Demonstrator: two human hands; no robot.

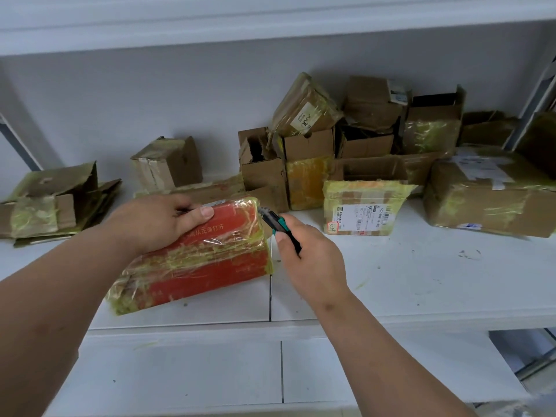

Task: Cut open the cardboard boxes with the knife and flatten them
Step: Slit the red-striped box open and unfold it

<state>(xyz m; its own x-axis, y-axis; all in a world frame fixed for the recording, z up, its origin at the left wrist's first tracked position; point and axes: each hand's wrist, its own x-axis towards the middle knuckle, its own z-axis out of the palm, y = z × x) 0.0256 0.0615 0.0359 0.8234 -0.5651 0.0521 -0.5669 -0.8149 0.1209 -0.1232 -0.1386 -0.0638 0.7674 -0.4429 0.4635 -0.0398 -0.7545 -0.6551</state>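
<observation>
A red cardboard box (207,260) wrapped in yellowish tape stands tilted on the white shelf (421,281). My left hand (162,221) grips its upper left edge, thumb on the red face. My right hand (310,260) holds a green and black utility knife (278,225). The knife's tip touches the box's top right corner.
Flattened cardboard (51,206) lies at the left end of the shelf. A small taped box (168,164) stands behind my left hand. Several opened and taped boxes (346,139) pile up at the back right, with a labelled box (361,209) and a large box (490,200) nearer.
</observation>
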